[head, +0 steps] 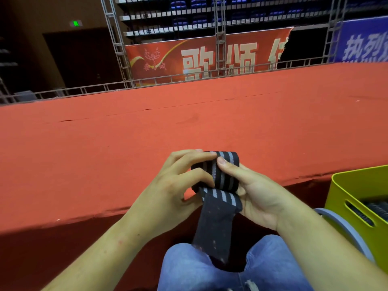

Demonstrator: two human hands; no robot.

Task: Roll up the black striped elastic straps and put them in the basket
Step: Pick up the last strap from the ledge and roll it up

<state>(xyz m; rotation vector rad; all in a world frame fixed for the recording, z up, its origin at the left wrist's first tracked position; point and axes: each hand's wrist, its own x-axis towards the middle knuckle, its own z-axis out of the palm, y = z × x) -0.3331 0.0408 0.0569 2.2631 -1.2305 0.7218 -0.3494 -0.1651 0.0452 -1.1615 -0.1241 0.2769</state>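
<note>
Obs., head view: one black striped elastic strap [218,171] part-rolled, held at 6 o'clock of frame, just above the lap; roll is thick, several turns on; loose tail [212,232] hangs from its underside toward 6 o'clock, down between the knees in jeans [189,267].

Progress (judgement): rolling well on but not finished, a fair length of tail left to wind; then the drop into the basket [361,181], which sits at 4 o'clock, well apart from the roll; dark ribbed rolls [375,208] lie inside it, probably finished straps, count not readable. No other loose straps in view.

Grip: left hand [174,185] closes on the roll from 9 o'clock, fingers curled over its top and side; right hand [256,192] clasps from 3 o'clock, thumb pressed on the striped face, its fingers hidden behind. Roll sits pinched between both grips, clear of the red platform [189,127] at 12 o'clock.
</note>
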